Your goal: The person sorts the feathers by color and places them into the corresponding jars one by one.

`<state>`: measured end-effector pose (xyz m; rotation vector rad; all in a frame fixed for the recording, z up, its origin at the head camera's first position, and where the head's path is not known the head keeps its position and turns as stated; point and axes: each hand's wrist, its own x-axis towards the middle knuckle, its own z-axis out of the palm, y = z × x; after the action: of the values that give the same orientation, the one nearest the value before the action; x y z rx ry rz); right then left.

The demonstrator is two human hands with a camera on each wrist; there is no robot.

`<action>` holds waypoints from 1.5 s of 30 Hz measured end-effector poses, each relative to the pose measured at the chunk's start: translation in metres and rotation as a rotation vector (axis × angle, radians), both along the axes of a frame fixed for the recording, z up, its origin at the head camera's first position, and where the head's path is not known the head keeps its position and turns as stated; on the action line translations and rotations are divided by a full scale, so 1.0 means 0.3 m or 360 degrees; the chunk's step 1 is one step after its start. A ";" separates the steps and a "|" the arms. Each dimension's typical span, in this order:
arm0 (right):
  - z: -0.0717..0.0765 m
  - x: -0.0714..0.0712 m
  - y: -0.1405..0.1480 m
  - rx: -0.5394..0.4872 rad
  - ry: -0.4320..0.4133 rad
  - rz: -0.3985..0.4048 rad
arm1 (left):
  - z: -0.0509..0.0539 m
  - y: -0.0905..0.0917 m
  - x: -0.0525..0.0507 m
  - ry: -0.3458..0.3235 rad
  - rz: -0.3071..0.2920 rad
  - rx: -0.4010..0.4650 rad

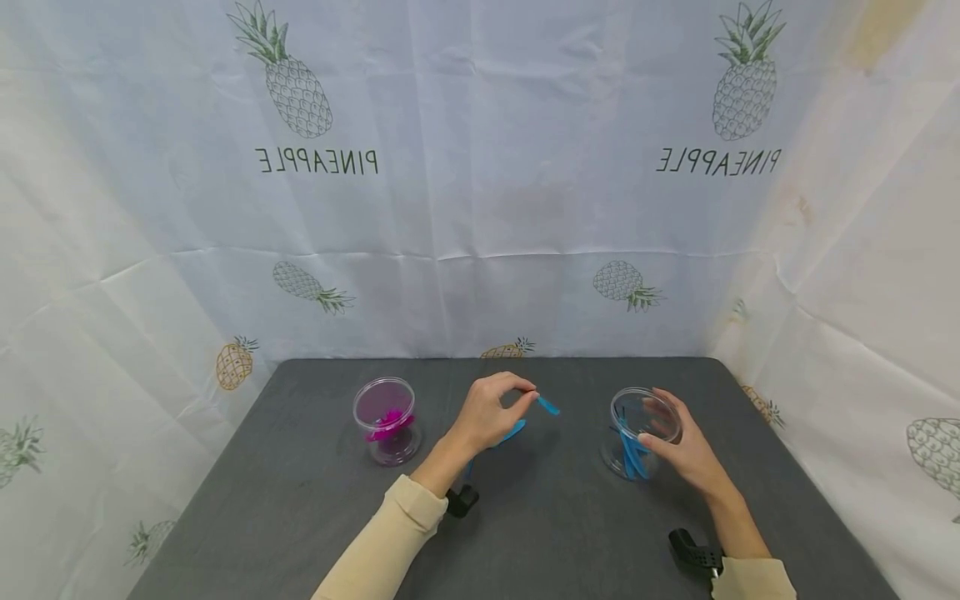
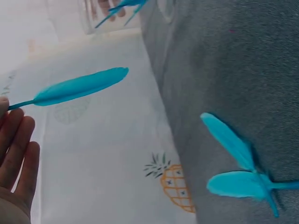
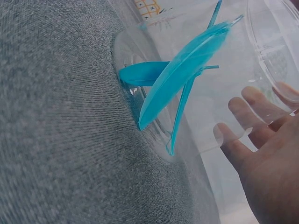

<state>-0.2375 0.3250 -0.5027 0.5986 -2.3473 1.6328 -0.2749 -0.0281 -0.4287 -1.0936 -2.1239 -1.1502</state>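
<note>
Above the middle of the table, my left hand (image 1: 487,410) pinches a blue feather (image 2: 81,87) by its quill, the vane pointing toward the right. On the right side stands a clear plastic jar (image 1: 617,454) with several blue feathers (image 3: 180,70) leaning inside it. My right hand (image 1: 686,442) holds this jar near its rim, thumb in front and fingers round the far side. Two more blue feathers (image 2: 233,184) lie crossed on the table below my left hand, partly hidden by it in the head view.
A second clear jar (image 1: 384,392) with magenta feathers (image 1: 390,425) in it stands on the left of the dark grey table (image 1: 300,500). A white curtain (image 1: 480,200) printed with pineapples hangs behind and at both sides of the table.
</note>
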 end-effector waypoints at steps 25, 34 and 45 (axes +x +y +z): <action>-0.001 -0.004 -0.005 -0.0016 0.0016 0.0009 | 0.092 0.060 0.033 0.0076 -0.0177 0.0354; 0.001 0.001 -0.003 0.0001 -0.0011 -0.0013 | 0.117 0.115 0.042 0.0100 -0.0200 0.0451; 0.003 0.003 -0.003 0.0000 -0.0026 -0.0021 | 0.115 0.143 0.041 0.0089 -0.0228 0.0544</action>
<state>-0.2365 0.3242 -0.5018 0.5705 -2.3576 1.6382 -0.2626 0.0149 -0.3942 -1.1129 -1.7451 -1.4661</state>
